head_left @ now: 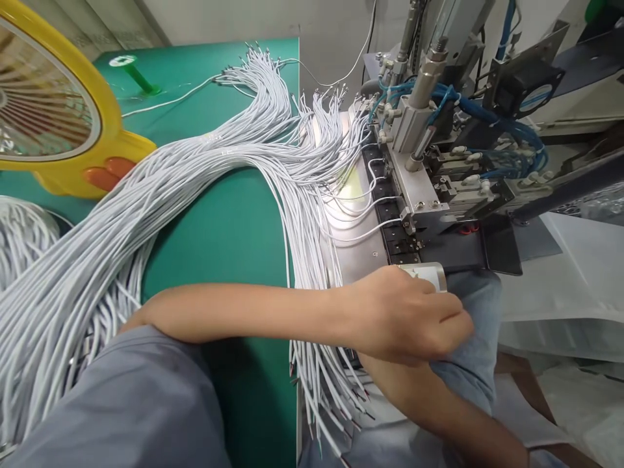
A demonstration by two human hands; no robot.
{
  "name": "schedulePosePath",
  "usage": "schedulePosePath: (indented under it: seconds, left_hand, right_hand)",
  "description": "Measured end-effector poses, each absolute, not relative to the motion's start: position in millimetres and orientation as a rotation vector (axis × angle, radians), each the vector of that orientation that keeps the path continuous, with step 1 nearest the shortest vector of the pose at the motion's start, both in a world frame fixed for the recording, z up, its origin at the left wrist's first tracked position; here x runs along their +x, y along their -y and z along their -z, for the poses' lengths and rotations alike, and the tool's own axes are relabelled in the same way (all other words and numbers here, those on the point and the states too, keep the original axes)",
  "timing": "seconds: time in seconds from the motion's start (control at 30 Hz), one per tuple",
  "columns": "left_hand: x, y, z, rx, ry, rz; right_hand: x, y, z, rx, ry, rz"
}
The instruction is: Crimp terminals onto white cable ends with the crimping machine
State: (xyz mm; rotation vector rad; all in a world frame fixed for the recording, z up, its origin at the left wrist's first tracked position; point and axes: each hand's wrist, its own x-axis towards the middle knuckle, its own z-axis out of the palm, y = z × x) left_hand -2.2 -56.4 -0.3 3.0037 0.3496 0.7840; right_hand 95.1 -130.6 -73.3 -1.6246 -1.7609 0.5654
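Note:
My left arm reaches across my body, and my left hand (407, 318) is curled into a fist at the front of the machine's black slot row (392, 224). Its fingers close next to a small white and silver piece (431, 274); what they hold is hidden. My right forearm (439, 403) runs up from the lower right and passes under the left hand, so the right hand's fingers do not show. A thick bundle of white wires (205, 175) fans over the green mat (229, 240), with stripped ends hanging by my left wrist.
A machine (429, 169) with a pneumatic cylinder and blue hoses stands at the right. Three wires are plugged into its slots. A yellow fan (63, 110) sits at the far left, a green spool (131, 71) behind it. White plastic sheeting lies at the lower right.

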Motion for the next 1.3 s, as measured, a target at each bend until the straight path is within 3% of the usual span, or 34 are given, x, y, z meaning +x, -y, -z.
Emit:
schedulePosePath:
  seconds: [0.27,0.4,0.6,0.83,1.0,1.3]
  left_hand:
    - [-4.5,58.3,2.3,2.921,-0.177,-1.013]
    - [-2.0,39.6,3.1,2.904,-0.499,-0.823]
    - [-2.5,13.5,17.8,2.991,-0.767,-0.520]
    - [-2.9,-11.1,38.5,2.787,-0.754,-0.994]
    - [-2.5,-17.0,42.6,2.684,-0.788,-1.086]
    - [-4.2,-15.3,37.3,2.574,-0.751,-1.113]
  right_hand:
    - [121.8,150.8,68.2,-1.587,1.426,-0.357]
    - [135.4,100.3,40.8,-1.541,1.740,-0.497]
    - [152.8,62.7,32.8,-1.510,1.516,-0.471]
    - [141.3,54.3,43.8,-1.310,1.128,-0.702]
    - [141.4,47.1,40.9,-1.238,1.048,-0.841]
    - [144.4,45.5,46.6,-1.359,1.290,-0.565]
